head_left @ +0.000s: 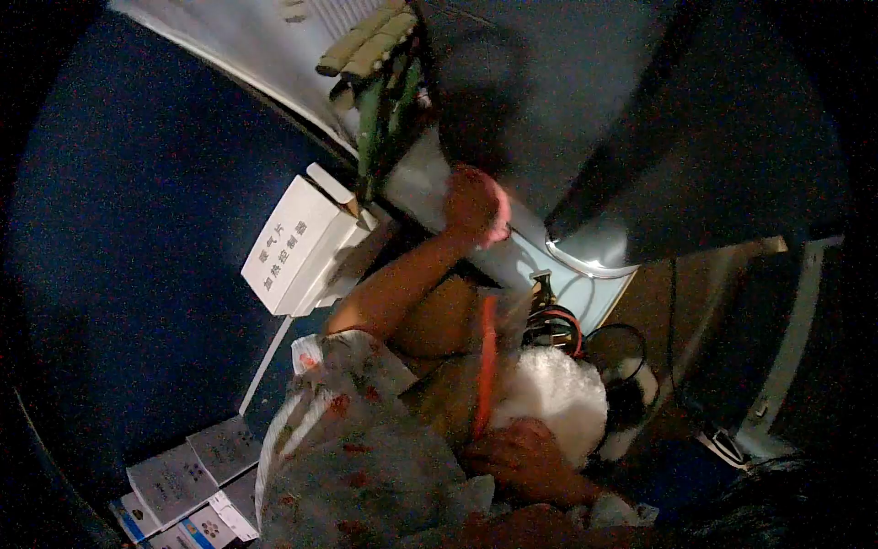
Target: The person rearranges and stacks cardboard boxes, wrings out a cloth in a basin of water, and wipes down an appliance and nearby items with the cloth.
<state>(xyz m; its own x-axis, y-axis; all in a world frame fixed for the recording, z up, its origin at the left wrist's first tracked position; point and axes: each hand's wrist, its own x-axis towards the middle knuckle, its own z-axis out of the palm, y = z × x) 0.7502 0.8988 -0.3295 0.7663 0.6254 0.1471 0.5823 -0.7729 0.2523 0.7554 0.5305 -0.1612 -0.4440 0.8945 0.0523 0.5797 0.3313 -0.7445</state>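
Observation:
My left hand (469, 203) is stretched out over a pale surface, its fingers bent around a pink, cloth-like thing (499, 216), which is blurred and partly hidden behind the hand. Lower down, my right hand (524, 457) has its fingers curled together. It lies against a white fluffy thing (560, 398), and a long red strip (487, 366) runs down to its fingertips. What these fingers hold, if anything, is hidden.
A white box (288, 242) with printed characters stands at the left. Green and tan rolled items (375, 82) hang above. Dark cables (553, 329) lie beside a lit bright rim (594, 261). Grey and blue boxes (174, 485) sit at lower left.

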